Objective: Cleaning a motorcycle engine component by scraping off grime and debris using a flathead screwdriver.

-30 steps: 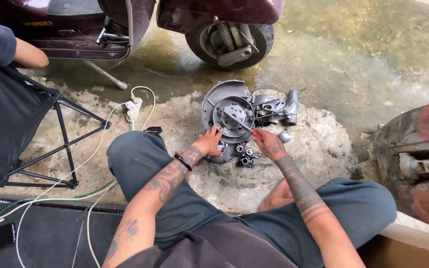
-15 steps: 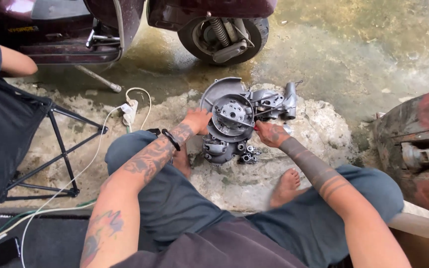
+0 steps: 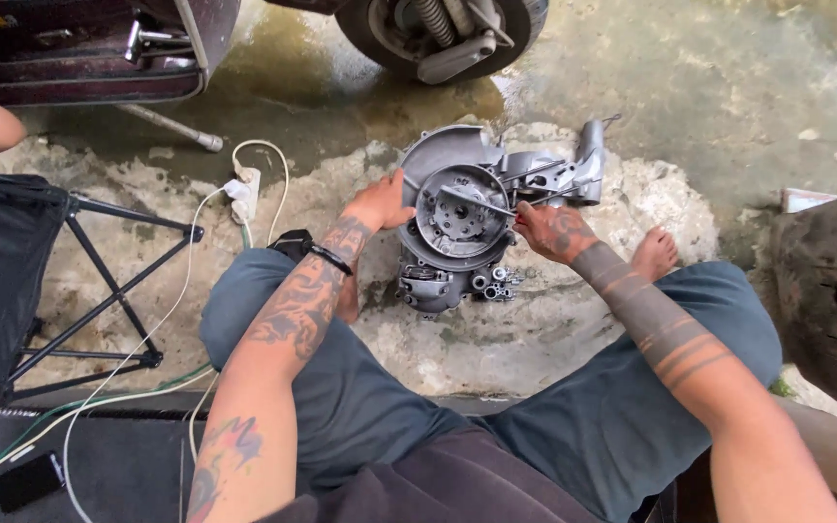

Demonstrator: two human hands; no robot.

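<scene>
Closer now than half a second back: my view has dropped toward the engine casing (image 3: 467, 228), which fills more of the frame, and both hands have stayed on it.

Item 1, engine casing: grey cast metal, dull and grimy, lying on the wet, patchy concrete floor (image 3: 535, 339) between my knees. Round open housing faces up; inside it sits a ring-shaped plate with cut-outs, and a thin metal rod lies across it. Small tubular fittings cluster at the near edge.

Item 2, left hand (image 3: 380, 203): rests against the casing's left rim, fingers curled on the edge; I cannot tell whether it grips. A black wristband sits on that wrist.

Item 3, right hand (image 3: 549, 230): at the right rim, fingers pressed together on something small and slender at the housing edge; what it is I cannot tell.

Item 4, surroundings: scooter rear wheel (image 3: 443, 34) beyond the casing; white power strip (image 3: 244, 189) with cables to the left; black folding stool (image 3: 12, 281) far left; phone (image 3: 26, 479) lower left.
</scene>
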